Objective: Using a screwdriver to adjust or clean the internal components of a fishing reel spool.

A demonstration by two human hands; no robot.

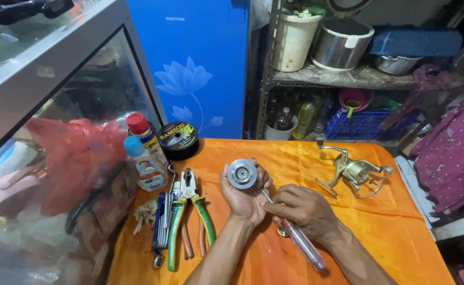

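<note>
Near the middle of the orange satin-covered tabletop (pixel 295 158): left hand (pixel 242 198) closed around a round silver metal spool (pixel 242 173), right hand (pixel 300 208) gripping a clear-handled screwdriver (pixel 301 241), tip at the spool. By the left edge, green-handled pliers (pixel 192 211) and two small bottles (pixel 145 153). Toward the right edge, a gold fishing reel body (pixel 354 172). Behind, a blue cabinet (pixel 195 63) and cluttered metal shelves (pixel 348 79).

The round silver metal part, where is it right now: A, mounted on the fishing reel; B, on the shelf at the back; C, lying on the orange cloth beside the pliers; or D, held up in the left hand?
D: the round silver part sits in the fingers of the left hand, raised off the orange cloth, while the right hand holds a screwdriver to it.
</note>
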